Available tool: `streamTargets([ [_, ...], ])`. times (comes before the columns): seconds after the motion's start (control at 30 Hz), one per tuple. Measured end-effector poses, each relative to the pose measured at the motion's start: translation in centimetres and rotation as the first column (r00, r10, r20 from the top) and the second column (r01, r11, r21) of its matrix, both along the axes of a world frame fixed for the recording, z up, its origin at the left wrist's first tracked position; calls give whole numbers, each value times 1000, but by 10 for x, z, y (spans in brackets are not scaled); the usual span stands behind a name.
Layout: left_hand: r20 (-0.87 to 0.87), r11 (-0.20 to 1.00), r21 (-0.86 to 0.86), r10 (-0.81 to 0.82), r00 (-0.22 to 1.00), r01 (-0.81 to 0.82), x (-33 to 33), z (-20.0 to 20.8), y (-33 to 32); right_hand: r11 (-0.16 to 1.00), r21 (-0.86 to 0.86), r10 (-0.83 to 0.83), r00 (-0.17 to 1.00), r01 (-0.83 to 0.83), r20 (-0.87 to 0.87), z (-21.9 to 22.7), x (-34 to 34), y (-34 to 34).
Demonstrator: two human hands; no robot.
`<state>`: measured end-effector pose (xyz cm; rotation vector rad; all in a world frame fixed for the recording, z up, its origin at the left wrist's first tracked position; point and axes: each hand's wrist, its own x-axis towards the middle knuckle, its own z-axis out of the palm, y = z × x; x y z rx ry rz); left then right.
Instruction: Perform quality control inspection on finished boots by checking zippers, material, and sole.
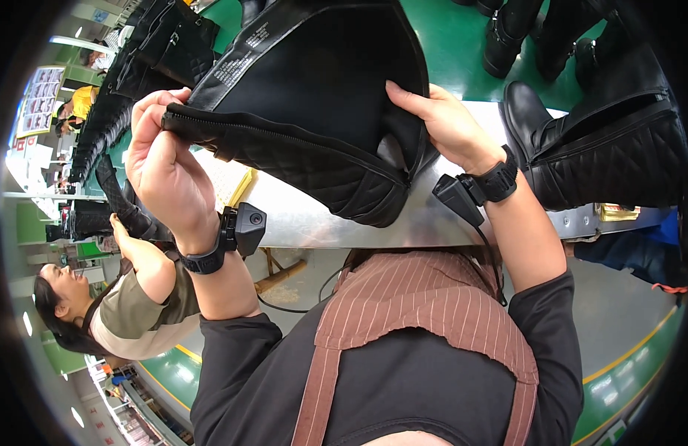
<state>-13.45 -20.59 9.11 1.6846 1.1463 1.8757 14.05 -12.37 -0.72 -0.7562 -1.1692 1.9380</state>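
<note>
Between my hands is a black quilted boot, held over the metal table with its side zip undone and its shaft spread wide. Its dark lining faces up, with pale print along one inner edge. My left hand pinches the top corner of the zipped edge between thumb and fingers. On the other side, my right hand grips the boot near the lower end of the opening, thumb on the inside and fingers hidden behind the leather. A small black camera is strapped to each wrist.
Another black boot lies at the right of the metal table. More boots stand on the green surface beyond, and several are stacked at the far left. A yellow-edged paper pad lies by my left wrist. A co-worker handles a boot at the left.
</note>
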Motion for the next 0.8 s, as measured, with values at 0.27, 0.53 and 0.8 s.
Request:
streamTargets([
  [0.27, 60, 999, -19, 30, 998, -29, -1, 0, 3, 950, 277, 115, 985, -147, 129, 5, 12, -5],
  [0.53, 45, 974, -16, 227, 973, -226, 15, 10, 1, 970, 156, 167, 978, -186, 129, 1, 9, 1],
  [0.8, -479, 908, 409, 300, 825, -92, 49, 28, -40, 892, 441, -78, 929, -97, 363, -6, 5, -5],
])
